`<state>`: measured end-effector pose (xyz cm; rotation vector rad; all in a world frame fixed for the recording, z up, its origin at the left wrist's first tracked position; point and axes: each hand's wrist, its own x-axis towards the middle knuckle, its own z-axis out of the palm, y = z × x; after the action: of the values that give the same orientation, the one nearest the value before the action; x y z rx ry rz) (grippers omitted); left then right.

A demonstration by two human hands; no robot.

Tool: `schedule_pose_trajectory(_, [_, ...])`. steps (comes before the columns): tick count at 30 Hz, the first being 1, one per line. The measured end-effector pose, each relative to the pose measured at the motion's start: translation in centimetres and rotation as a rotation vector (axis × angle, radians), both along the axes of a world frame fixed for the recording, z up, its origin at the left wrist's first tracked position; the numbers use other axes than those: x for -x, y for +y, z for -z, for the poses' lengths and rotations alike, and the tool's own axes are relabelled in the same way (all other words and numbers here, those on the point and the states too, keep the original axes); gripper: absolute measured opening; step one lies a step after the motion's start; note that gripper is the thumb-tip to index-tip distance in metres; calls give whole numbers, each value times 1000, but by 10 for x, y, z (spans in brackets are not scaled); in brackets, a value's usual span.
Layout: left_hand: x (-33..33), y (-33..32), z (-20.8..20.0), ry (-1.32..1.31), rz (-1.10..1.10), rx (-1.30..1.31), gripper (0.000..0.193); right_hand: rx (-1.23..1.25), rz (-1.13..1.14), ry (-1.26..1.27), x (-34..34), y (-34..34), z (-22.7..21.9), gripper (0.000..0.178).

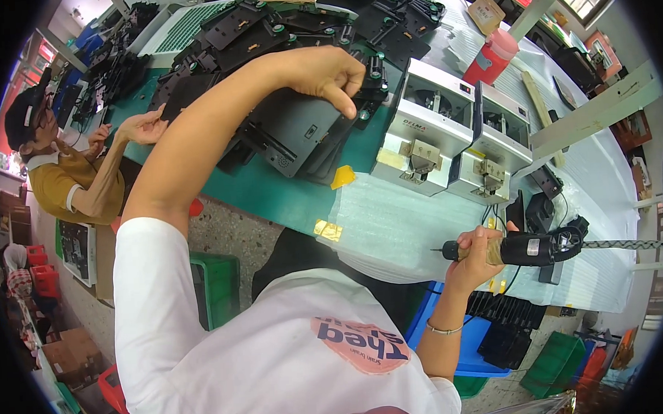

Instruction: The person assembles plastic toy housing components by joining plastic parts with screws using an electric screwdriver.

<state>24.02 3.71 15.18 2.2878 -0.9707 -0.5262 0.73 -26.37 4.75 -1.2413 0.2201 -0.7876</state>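
In the head view, the left hand [329, 74] is bending its fingers over a black panel [289, 124], and its thumb is pointing down at the far right corner of this panel. The thumb tip is touching the corner or lying just above it; I cannot tell whether the fingers are really pinching it. The panel is lying below these fingers, toward the body, on top of a stack [333, 154] of similar panels. Beyond the same fingers, a heap of black parts [254, 36] is covering the mat [265, 202].

The right hand [478, 254] is grasping a black driver [529, 249] firmly, with the fingers wrapping around its body. The thin bit is pointing out to the left of these fingers, and a braided cord [622, 245] is running away to their right. Just beyond the right fingers, two pale machines [424, 121] [491, 144] are standing side by side, and farther behind them a red jug [491, 56] is standing. To the left of the right fingers, a white sheet [398, 215] is spreading over the table. Below them, nearer to the body, a blue crate [468, 349] is showing. Well to the left of the left fingers, a co-worker [71, 181] is sitting and holding one hand near the heap.
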Motion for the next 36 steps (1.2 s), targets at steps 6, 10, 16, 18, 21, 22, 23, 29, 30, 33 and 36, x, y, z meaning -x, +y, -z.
schedule_pose_trajectory(6, [-13, -19, 20, 1, 58, -114, 62, 3, 15, -4, 0, -4, 4, 59])
schedule_pose_trajectory(10, [-10, -20, 27, -69, 4, -140, 62, -7, 8, -5, -1, -5, 4, 60])
schedule_pose_trajectory(16, [1, -9, 50, -340, -6, 14, 62, 19, -1, -3, -2, -3, 1, 59])
schedule_pose_trajectory(18, [11, -6, 54, -599, -130, 161, 59, 36, -2, -22, -2, -1, 1, 59])
schedule_pose_trajectory(21, [49, 7, 43, -699, -396, 204, 58, 68, 9, -26, -1, -3, 1, 59])
schedule_pose_trajectory(22, [66, 14, 43, -700, -477, 219, 60, 65, 5, -23, -1, -2, 1, 59])
schedule_pose_trajectory(23, [82, 20, 46, -697, -480, 214, 60, 63, 21, -27, -1, -1, 1, 59])
schedule_pose_trajectory(29, [164, 38, 91, -600, -887, 450, 53, 87, 1, -39, -1, -3, 1, 57])
schedule_pose_trajectory(30, [171, 37, 100, -554, -929, 450, 53, 95, -8, -43, -1, -3, 1, 57])
schedule_pose_trajectory(33, [180, 33, 126, -493, -976, 448, 58, 75, -13, -59, -3, -1, -1, 55])
schedule_pose_trajectory(36, [180, 27, 139, -502, -1066, 426, 69, 82, -10, -60, -1, -1, -1, 55])
